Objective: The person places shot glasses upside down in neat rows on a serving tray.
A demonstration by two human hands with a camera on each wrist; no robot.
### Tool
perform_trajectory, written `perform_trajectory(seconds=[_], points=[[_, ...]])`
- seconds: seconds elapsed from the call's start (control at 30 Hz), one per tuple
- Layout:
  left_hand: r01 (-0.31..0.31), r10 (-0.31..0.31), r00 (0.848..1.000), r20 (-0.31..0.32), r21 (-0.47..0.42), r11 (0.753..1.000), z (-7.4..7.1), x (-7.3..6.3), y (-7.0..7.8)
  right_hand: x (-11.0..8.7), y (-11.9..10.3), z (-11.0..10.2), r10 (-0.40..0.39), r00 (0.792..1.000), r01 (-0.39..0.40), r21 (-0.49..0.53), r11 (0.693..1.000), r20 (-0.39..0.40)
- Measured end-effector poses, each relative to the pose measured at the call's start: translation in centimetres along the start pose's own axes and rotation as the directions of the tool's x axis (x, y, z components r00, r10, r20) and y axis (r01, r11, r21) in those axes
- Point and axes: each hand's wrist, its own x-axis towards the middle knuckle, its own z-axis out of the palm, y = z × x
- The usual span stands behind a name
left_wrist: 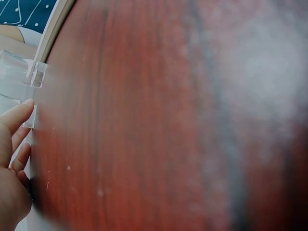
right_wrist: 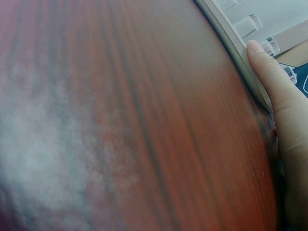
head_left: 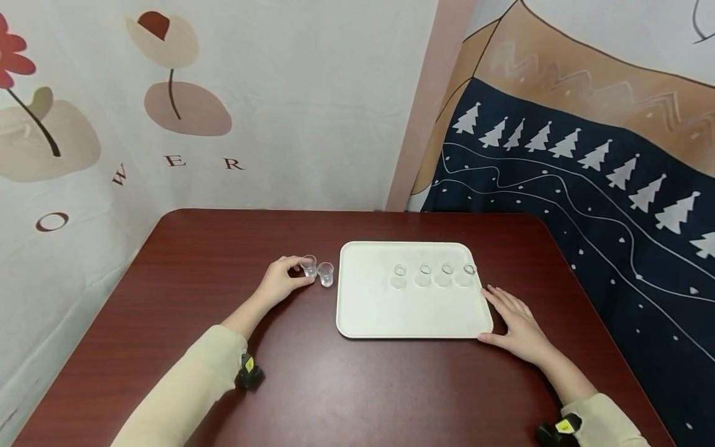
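Observation:
My left hand (head_left: 279, 283) pinches a small clear shot glass (head_left: 309, 267) between thumb and fingers, left of the tray. Close against its right side stands a second clear shot glass (head_left: 326, 275), upright on the table. In the left wrist view, the thumb (left_wrist: 18, 115) overlaps the nearer glass. A white rectangular tray (head_left: 368, 318) bears several clear shot glasses (head_left: 422, 277) in a row across its right half. On the tray's right edge rest the fingers of my right hand (head_left: 519, 327), extended and loosely spread, with the thumb at the near corner.
The dark red wooden table (head_left: 402, 391) has rounded far corners. Behind it hangs a pale printed cloth (head_left: 313, 112), and a navy cloth with white trees (head_left: 536, 180) covers the right side. A black wrist camera (head_left: 249, 372) sits at the left cuff.

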Motion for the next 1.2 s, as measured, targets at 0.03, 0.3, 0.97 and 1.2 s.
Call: perform_trajectory(seconds=[0.03,0.3,0.97,1.2], points=[[-0.001,0.001,1.000,-0.001,-0.001,1.000,0.1,0.1,0.0,0.0,0.0,0.0,0.000,1.000,0.000,-0.001,1.000,0.000],[-0.008,0.008,1.000,-0.019,-0.008,1.000,0.0,0.1,0.2,0.1,0.1,0.1,-0.002,1.000,0.002,0.002,1.000,-0.005],[0.038,-0.048,0.995,-0.089,-0.113,0.993,-2.2,-0.5,3.3,0.0,0.0,0.0,-0.001,1.000,0.001,-0.001,1.000,-0.004],[-0.053,0.046,0.995,-0.089,-0.079,0.995,-2.5,-0.7,5.8,0.0,0.0,0.0,-0.006,1.000,0.006,-0.008,1.000,-0.006]])
